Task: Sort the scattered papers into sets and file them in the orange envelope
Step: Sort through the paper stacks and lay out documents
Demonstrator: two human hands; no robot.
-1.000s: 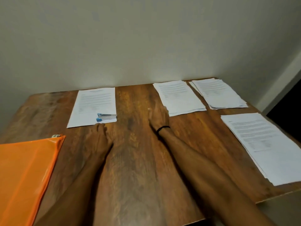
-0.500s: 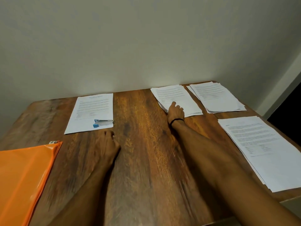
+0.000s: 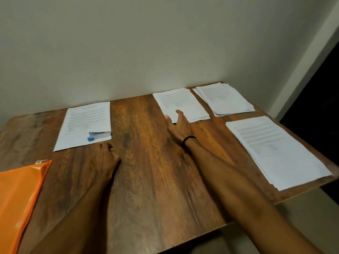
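I see the right hand (image 3: 178, 125) spread straight-fingered on the near corner of the upper-centre paper stack (image 3: 183, 103), pinching nothing. The left hand (image 3: 107, 156) rests loosely curled and empty on the wooden table (image 3: 146, 171), just below the blue stapler (image 3: 100, 135) that sits on the left sheet (image 3: 86, 121). The upper-right stack (image 3: 225, 99) and the right-edge stack (image 3: 275, 149) lie untouched. The orange envelope (image 3: 20, 189) is at lower left.
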